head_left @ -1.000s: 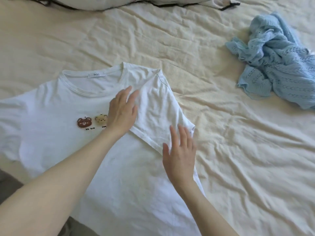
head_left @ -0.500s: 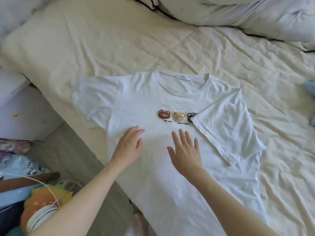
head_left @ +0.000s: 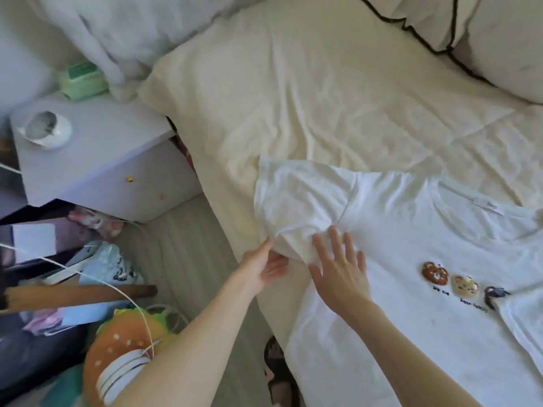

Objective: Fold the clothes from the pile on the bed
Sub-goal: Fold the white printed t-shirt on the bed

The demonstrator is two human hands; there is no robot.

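The white T-shirt (head_left: 411,259) lies face up on the bed (head_left: 323,98), its three bear patches (head_left: 452,279) showing on the chest and its far sleeve already folded in over the body at the right edge of view. My left hand (head_left: 264,268) reaches in from the lower left, forearm stretched out over the gap beside the bed, palm turned up; its thumb sits on top of the lower edge of the near sleeve (head_left: 296,207) and its fingers go under the cloth, so it pinches that hem, which bunches up there. My right hand (head_left: 340,274) lies flat on the shirt just beside it, fingers straight and spread, pointing away from me, pressing the fabric near the armpit seam. The two hands are close but not touching. A white nightstand (head_left: 97,160) stands by the bed
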